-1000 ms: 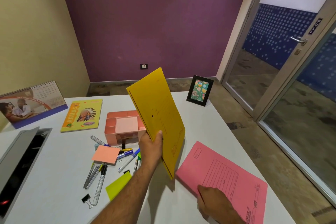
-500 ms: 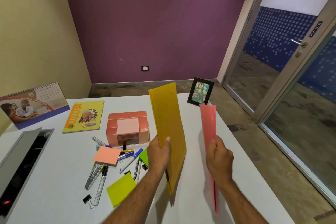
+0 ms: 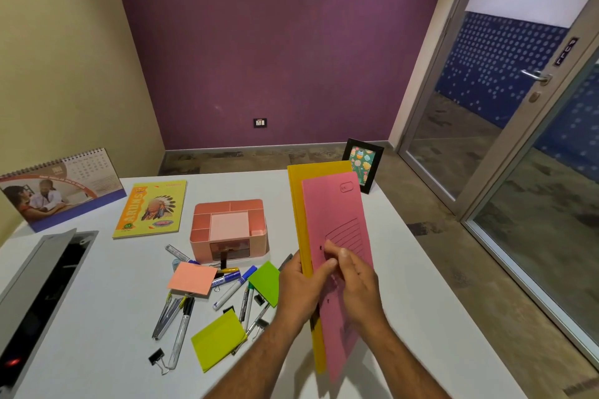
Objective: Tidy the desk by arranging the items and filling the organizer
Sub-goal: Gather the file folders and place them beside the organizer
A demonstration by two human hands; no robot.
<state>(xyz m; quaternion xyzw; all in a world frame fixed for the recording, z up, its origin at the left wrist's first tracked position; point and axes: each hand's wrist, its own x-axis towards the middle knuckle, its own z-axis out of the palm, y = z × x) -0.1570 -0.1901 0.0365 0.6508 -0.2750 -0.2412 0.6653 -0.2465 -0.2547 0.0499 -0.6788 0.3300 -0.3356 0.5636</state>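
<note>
A pink folder (image 3: 337,214) lies stacked against the front of a yellow folder (image 3: 299,204), both held upright above the white desk (image 3: 405,253). My left hand (image 3: 299,288) grips the yellow folder's left edge, thumb over the pink one. My right hand (image 3: 356,282) presses on the pink folder's face. The pink organizer (image 3: 228,228) stands left of the folders with a pale note pad in its middle. In front of it lie several pens and markers (image 3: 231,285), sticky-note pads in salmon (image 3: 191,278), green (image 3: 264,282) and lime (image 3: 218,342), and binder clips (image 3: 157,359).
A desk calendar (image 3: 61,191) and a yellow notebook (image 3: 150,209) sit at the back left. A black picture frame (image 3: 363,165) stands behind the folders. An open cable hatch (image 3: 39,295) is at the desk's left edge. A glass door (image 3: 505,107) is to the right.
My right hand lifted the pink folder off the desk and brought it against the yellow folder. Both hands now hold the two folders together as one stack.
</note>
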